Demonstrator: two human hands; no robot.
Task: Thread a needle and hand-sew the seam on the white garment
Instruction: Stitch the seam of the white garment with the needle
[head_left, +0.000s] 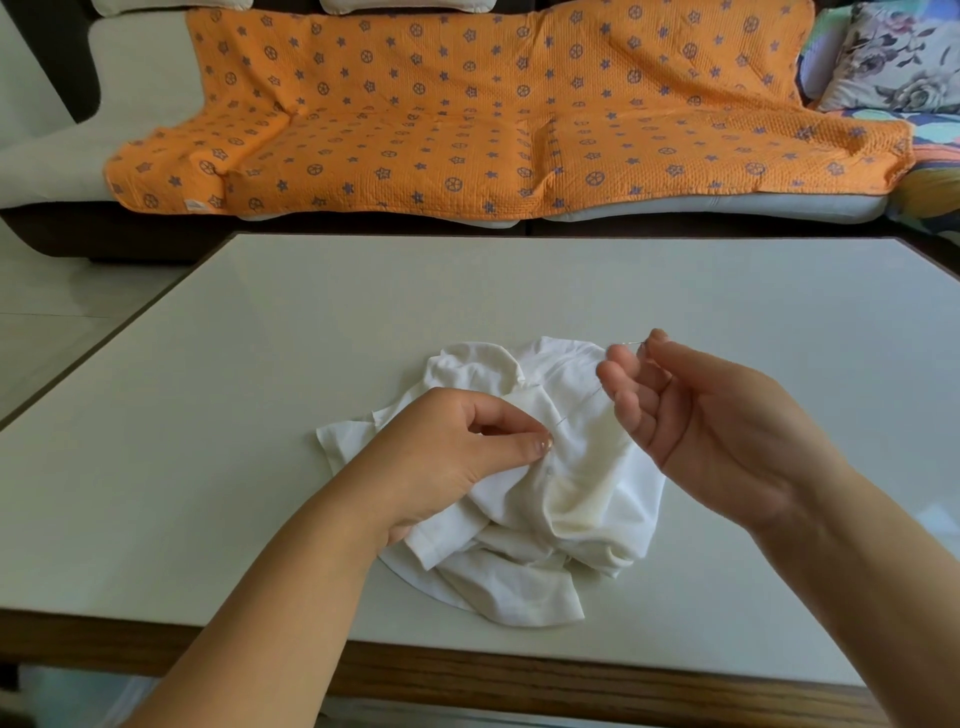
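Head view: the garment (587, 483) lies crumpled on the surface (311, 322). The left hand (457, 441) pinches a fold near the garment's middle in a tight grip. The right hand (717, 415), raised over the garment's right side, has a narrow grip on the needle (631, 343). A thread (582, 405) runs from the needle to the pinched fold, so threading looks done and stitching begun; how much seam remains I cannot tell. Beyond the garment stands a sofa (47, 156) with a blanket (467, 114) and a pillow (893, 57). Nothing seems to obstruct the work.
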